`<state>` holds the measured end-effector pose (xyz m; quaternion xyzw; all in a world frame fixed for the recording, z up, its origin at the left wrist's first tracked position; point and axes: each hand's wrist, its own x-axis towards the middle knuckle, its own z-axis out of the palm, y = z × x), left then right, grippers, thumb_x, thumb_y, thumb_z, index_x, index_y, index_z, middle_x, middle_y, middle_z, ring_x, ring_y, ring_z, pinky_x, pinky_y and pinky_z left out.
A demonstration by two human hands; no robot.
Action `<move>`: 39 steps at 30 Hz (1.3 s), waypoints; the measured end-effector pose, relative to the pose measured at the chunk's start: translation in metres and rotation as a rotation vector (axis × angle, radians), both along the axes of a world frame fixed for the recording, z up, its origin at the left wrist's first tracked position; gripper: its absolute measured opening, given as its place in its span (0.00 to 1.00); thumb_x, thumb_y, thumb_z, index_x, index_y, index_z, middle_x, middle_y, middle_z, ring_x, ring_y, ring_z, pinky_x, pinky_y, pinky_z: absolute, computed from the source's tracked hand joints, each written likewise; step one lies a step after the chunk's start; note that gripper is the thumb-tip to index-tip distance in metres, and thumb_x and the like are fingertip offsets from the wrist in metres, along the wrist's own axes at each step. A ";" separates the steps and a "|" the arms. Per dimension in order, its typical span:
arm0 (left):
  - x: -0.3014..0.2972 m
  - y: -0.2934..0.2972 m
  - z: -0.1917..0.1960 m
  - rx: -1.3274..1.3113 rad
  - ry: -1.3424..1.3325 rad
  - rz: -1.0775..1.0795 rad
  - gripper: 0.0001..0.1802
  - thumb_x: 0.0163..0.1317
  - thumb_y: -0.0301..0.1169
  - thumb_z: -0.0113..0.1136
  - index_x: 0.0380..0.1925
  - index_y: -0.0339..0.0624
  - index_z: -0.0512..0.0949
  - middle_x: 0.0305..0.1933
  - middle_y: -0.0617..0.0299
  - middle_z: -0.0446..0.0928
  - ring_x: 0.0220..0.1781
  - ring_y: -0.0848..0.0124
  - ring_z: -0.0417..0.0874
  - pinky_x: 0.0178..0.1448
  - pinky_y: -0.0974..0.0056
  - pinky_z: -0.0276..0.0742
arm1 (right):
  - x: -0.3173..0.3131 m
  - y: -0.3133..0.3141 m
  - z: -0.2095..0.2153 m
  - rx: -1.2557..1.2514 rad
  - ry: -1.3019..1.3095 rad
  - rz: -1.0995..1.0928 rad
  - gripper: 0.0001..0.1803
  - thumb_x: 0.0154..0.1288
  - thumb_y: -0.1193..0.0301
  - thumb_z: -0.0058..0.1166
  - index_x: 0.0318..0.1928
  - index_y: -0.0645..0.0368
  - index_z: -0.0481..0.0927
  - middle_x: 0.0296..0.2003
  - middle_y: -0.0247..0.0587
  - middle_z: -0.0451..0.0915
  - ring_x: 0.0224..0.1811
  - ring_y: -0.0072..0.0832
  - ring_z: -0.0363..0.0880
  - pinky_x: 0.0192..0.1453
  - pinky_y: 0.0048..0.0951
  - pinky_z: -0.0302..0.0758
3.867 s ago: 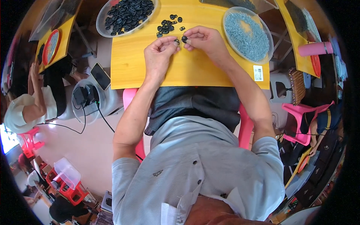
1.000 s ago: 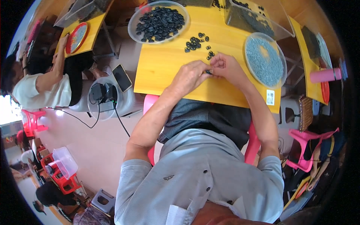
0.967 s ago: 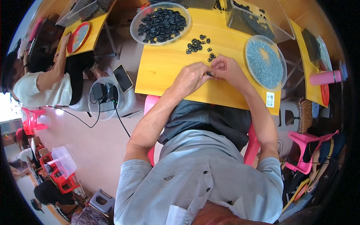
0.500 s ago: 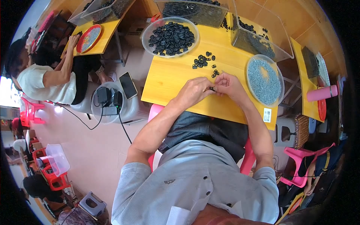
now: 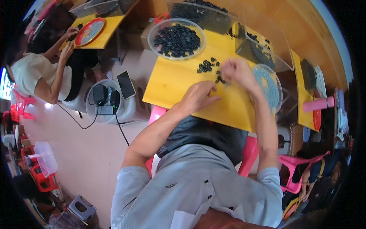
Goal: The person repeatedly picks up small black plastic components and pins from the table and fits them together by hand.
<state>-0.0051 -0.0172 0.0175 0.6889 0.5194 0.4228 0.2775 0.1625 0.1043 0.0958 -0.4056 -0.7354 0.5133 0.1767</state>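
Observation:
My left hand (image 5: 199, 96) hovers over the near part of the yellow table (image 5: 173, 82), thumb and fingertips apart, with nothing visible between them. Up and to the right of it, my right hand (image 5: 238, 73) is smeared by motion, so its fingers cannot be made out. Just beside the right hand lie a few small black plastic pieces (image 5: 219, 79). A loose pile of the same black pieces (image 5: 206, 66) is a little farther left. The right forearm partly covers a round clear tub (image 5: 281, 95) of small silvery screw-like pieces (image 5: 268, 89).
A round clear tub (image 5: 150, 40) full of black pieces stands at the far left of the table. Behind are large clear bins (image 5: 232, 23) of black parts. A phone (image 5: 126, 84) and chargers (image 5: 101, 93) rest on the left. A co-worker (image 5: 42, 74) sits farther left.
My hands have come apart from their pinch together. The right has moved up toward the black pieces, and the left fingers have spread. The whole view has shifted slightly.

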 end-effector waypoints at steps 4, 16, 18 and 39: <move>-0.001 0.002 -0.014 0.083 0.183 -0.104 0.17 0.58 0.44 0.67 0.26 0.41 0.79 0.28 0.55 0.79 0.31 0.55 0.81 0.37 0.55 0.76 | -0.053 0.032 0.022 0.219 0.285 -0.097 0.07 0.60 0.78 0.56 0.39 0.64 0.82 0.27 0.34 0.82 0.27 0.20 0.80 0.32 0.21 0.75; -0.003 0.001 -0.014 0.110 0.313 -0.194 0.12 0.61 0.41 0.62 0.28 0.44 0.80 0.30 0.57 0.80 0.38 0.55 0.81 0.41 0.52 0.75 | -0.017 0.048 -0.040 0.498 -0.468 -0.043 0.09 0.57 0.73 0.60 0.36 0.65 0.84 0.26 0.41 0.84 0.29 0.27 0.83 0.38 0.30 0.77; -0.003 0.000 -0.014 0.134 0.292 -0.191 0.13 0.61 0.41 0.61 0.27 0.43 0.79 0.29 0.55 0.79 0.37 0.55 0.81 0.42 0.51 0.75 | -0.020 0.046 -0.044 0.497 -0.407 -0.035 0.09 0.56 0.73 0.61 0.37 0.64 0.84 0.26 0.42 0.83 0.29 0.28 0.82 0.37 0.31 0.77; -0.006 0.017 -0.008 -0.181 -0.533 0.224 0.11 0.62 0.28 0.66 0.42 0.35 0.82 0.34 0.61 0.83 0.33 0.74 0.83 0.39 0.69 0.79 | -0.021 0.021 -0.043 0.280 -0.234 -0.108 0.07 0.54 0.70 0.63 0.30 0.61 0.84 0.26 0.37 0.84 0.28 0.25 0.82 0.34 0.29 0.77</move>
